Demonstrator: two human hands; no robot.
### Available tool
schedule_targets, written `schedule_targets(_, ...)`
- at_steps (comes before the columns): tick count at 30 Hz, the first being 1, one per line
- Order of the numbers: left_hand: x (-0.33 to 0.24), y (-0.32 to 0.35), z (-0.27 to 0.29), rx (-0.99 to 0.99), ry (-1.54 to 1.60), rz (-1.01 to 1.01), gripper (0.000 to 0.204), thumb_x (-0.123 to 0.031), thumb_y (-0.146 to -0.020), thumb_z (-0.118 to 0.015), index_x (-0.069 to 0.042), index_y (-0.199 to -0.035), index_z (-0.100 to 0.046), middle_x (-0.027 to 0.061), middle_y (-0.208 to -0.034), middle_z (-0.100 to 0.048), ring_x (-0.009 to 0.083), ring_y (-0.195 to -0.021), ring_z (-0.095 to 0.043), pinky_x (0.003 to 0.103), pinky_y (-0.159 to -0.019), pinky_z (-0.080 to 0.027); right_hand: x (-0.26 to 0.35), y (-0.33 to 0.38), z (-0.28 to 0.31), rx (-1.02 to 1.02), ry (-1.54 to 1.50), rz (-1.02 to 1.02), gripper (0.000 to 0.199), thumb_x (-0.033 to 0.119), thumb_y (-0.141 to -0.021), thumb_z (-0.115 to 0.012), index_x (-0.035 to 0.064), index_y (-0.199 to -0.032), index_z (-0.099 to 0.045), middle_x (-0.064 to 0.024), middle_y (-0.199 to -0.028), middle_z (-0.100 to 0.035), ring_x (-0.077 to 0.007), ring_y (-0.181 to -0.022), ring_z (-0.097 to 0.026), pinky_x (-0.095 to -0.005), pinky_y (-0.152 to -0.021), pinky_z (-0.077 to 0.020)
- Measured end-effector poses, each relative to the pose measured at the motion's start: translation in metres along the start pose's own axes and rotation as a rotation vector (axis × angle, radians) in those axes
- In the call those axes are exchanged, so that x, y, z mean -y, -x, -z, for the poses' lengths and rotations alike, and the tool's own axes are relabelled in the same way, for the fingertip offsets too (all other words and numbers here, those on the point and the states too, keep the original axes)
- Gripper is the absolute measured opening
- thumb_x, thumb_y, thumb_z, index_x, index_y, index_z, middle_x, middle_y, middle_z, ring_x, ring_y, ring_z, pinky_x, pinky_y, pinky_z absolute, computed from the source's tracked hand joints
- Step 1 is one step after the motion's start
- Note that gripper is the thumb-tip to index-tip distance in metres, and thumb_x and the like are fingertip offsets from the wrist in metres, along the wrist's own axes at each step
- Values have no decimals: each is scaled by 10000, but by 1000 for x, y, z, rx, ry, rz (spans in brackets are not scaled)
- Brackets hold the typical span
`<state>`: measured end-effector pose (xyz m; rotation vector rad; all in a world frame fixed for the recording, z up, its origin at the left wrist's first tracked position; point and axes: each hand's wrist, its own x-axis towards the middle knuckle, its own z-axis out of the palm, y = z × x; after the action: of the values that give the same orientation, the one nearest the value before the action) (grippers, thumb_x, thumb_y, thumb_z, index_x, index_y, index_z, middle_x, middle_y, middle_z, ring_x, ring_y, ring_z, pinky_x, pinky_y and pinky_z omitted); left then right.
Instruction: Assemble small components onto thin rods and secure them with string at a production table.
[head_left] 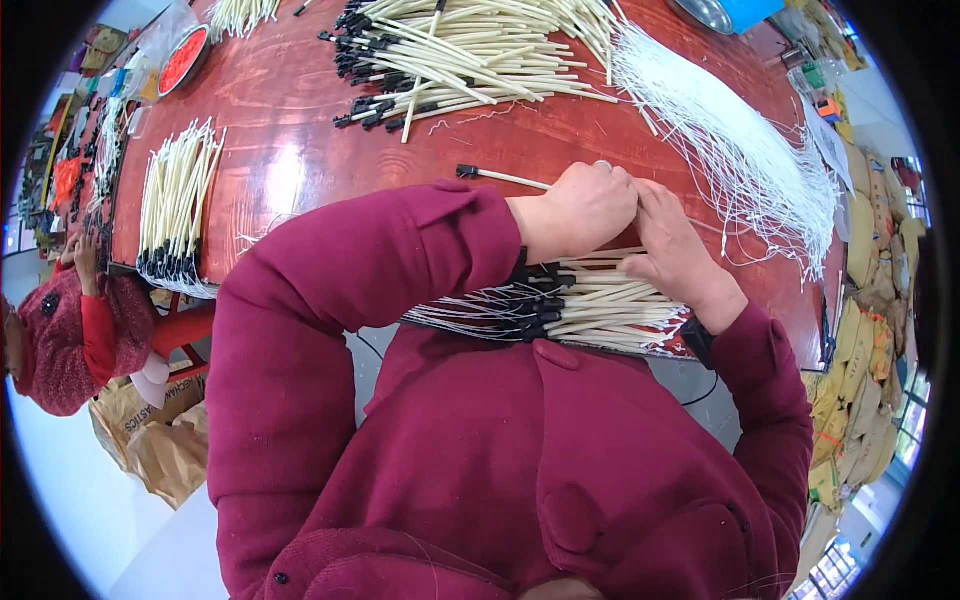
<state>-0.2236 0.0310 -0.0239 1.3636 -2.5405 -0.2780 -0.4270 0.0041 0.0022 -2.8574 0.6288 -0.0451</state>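
Observation:
A cream-coloured tube with a black end piece (500,178) lies just above the red table, its far end running under my left hand (590,205). The fingers of that hand are closed around it. Against its fingertips press the fingers of my right hand (672,235), pinched together; what they hold is hidden. Below both hands, along the table's near edge, lies a bundle of similar tubes (610,300), with black pieces and thin white cords trailing left. A thick spread of loose white cords (730,140) lies to the right of my hands.
A large heap of tubes with black ends (470,55) covers the far middle of the red table (270,100). Another corded bundle (180,200) sits at the left edge, below a bowl of red bits (183,60). A co-worker (90,330) sits at left. Stacked sacks (855,400) stand right.

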Motion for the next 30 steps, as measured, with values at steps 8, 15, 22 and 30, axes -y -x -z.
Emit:
schedule_targets(8, 76, 69, 72, -187, 80, 243, 186, -197, -921, -663, -51, -1033, -644, 140, -1003, -659, 348, -948, -671, 442, -789, -552, -13, 8, 6, -161, -65, -101, 842, 584, -944, -554, -15, -1518, -407, -189, -1525, -438, -372, -1346, -439, -459, -1152, -330)
schedule_targets(15, 94, 113, 65, -111, 223, 402, 278, -106, -875, -711, -23, -1118, -604, 151, -965, -660, 386, -935, -649, 450, -792, -527, -4, -9, 7, -133, -88, -81, 722, 350, -899, -700, 16, -1492, -460, -167, -1457, -515, -347, -1269, -491, -438, -1097, -385)
schedule_targets(22, 90, 108, 52, -78, 217, 264, 256, -77, -876, -719, -16, -1067, -561, 148, -872, -681, 426, -826, -639, 427, -747, -521, 8, -31, 9, -153, -92, 27, 646, 258, -858, -739, 13, -1418, -529, -151, -1380, -575, -325, -1197, -528, -436, -1027, -414)
schedule_targets(30, 63, 98, 66, -85, 658, 348, 163, -36, -936, -674, -19, -1031, -543, 83, -788, -615, 204, -671, -647, 354, -601, -497, 16, -47, 6, -156, -79, 87, 314, 232, -845, -755, 59, -1098, -690, -51, -1086, -691, -250, -1019, -578, -396, -907, -429)
